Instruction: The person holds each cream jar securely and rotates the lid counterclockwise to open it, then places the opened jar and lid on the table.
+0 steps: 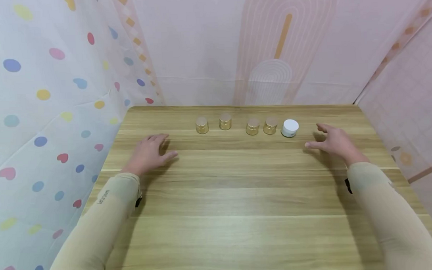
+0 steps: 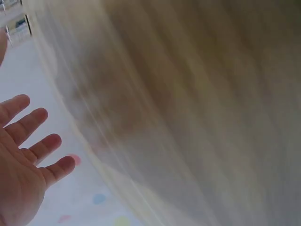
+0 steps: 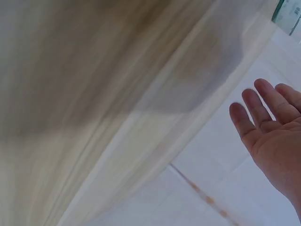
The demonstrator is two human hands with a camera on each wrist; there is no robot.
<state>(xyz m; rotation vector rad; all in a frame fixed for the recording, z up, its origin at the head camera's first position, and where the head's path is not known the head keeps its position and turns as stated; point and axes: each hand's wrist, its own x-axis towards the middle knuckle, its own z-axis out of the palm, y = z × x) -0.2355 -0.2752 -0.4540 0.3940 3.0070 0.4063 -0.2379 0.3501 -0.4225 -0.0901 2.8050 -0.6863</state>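
Along the back of the wooden table stands a row of small round jars. A white-lidded jar is at the right end, nearest my right hand. That hand hovers to its right, fingers spread and holding nothing. To the left are a gold jar, a second gold jar close beside it, and others farther along. The leftmost gold jar is nearest my left hand, which is spread and free of any object. In the wrist views, the left palm and right palm show with fingers extended.
The wooden table reaches back to a pink patterned curtain. A curtain with coloured dots and hearts hangs along the left side, and a pink gridded one along the right.
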